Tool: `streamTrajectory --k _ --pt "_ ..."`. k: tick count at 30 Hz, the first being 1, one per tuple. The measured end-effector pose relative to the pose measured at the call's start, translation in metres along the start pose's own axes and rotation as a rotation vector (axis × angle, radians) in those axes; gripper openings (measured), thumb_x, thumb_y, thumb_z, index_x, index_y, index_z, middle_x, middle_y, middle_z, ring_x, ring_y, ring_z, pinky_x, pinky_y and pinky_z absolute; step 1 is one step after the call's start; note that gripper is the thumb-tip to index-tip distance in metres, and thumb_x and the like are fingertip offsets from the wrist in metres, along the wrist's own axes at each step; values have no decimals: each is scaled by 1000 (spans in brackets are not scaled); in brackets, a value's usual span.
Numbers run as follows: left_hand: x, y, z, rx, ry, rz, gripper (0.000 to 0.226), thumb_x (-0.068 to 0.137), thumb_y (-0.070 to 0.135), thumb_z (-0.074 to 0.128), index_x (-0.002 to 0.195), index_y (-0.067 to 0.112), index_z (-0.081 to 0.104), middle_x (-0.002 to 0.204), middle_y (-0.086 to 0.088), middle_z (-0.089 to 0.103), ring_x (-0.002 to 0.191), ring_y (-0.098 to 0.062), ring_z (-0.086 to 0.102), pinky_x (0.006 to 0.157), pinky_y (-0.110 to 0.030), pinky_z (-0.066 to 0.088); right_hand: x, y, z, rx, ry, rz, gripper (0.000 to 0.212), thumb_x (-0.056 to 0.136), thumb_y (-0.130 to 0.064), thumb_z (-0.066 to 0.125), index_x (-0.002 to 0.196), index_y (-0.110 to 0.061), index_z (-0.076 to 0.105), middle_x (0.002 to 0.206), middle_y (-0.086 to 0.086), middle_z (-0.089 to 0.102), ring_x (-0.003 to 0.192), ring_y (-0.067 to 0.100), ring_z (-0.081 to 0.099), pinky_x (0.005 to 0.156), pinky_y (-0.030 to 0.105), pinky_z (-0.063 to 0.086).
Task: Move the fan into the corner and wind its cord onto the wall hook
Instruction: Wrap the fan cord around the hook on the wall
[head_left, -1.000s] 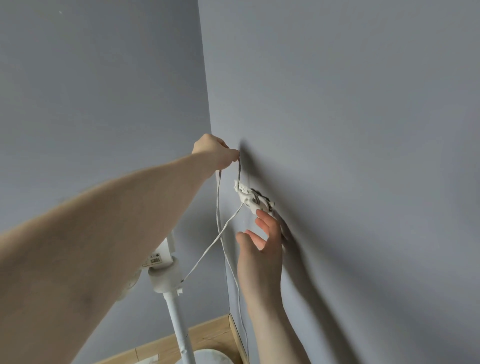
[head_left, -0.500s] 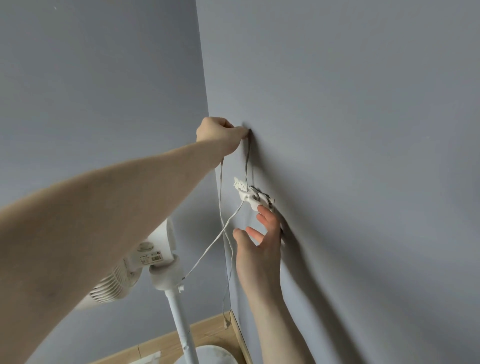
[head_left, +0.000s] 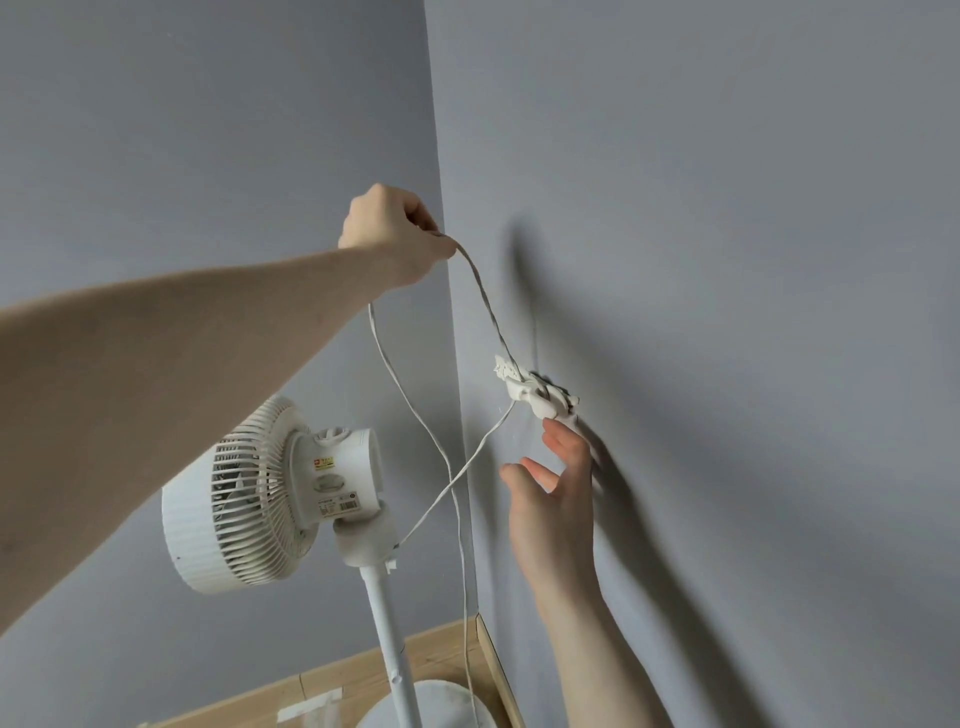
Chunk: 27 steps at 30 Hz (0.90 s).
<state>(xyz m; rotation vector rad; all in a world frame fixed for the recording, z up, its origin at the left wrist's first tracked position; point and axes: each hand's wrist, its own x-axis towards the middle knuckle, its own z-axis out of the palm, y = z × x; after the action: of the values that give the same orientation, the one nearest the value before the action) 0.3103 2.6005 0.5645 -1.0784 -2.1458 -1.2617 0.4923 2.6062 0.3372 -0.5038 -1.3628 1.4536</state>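
One fan (head_left: 270, 493), one cord (head_left: 483, 306), one wall hook (head_left: 535, 397).
Left hand (head_left: 395, 234) is pinching the cord at 11 o'clock of the hook; right hand (head_left: 556, 499), fingers extended, is touching the hook from 6 o'clock.

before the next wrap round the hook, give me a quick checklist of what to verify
1. Left hand pinches the cord: ok.
2. Cord reaches the wall hook with turns already on it: ok.
3. Right hand steadies below the hook, fingertips touching: ok.
4. Slack left to wind, a loop hanging past the fan: ok.
5. Fan stands in the corner: ok.
6. Hook fixed firmly to the wall: cannot tell.
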Motion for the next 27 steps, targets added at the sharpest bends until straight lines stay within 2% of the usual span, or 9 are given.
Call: streamTrajectory --k 11,15,19,21,27 --pt "10 11 -52 -58 226 -10 18 68 29 76 86 26 74 80 12 66 75 -14 66 66 -24 52 -8 4 3 -21 -12 46 48 93 -10 59 132 -35 48 138 -18 47 115 -2 58 74 16 43" --pt "14 29 -75 -110 246 32 11 72 29 73 82 27 71 77 14 65 66 -9 62 56 -21 48 -13 4 5 -25 -20 64 46 94 -10 59 133 -34 48 137 -18 47 111 -6 58 72 15 43" --pt "14 46 -97 -192 331 13 17 70 34 69 85 26 72 78 14 67 63 -7 62 51 -20 50 -17 5 9 -42 -24 69 47 93 -9 59 132 -33 48 137 -17 48 111 2 62 71 15 44" --pt "11 55 -105 -232 357 22 16 68 35 69 82 27 71 73 16 66 60 -3 60 48 -16 47 -18 6 12 -42 -27 72 47 93 -9 59 132 -33 48 137 -16 49 112 6 62 75 19 46" --pt "-5 79 -121 -260 377 146 18 66 35 72 82 27 68 72 19 64 57 6 56 41 -11 40 -26 1 24 -11 -44 62 45 93 -8 60 129 -34 49 134 -16 51 110 10 64 76 20 46"
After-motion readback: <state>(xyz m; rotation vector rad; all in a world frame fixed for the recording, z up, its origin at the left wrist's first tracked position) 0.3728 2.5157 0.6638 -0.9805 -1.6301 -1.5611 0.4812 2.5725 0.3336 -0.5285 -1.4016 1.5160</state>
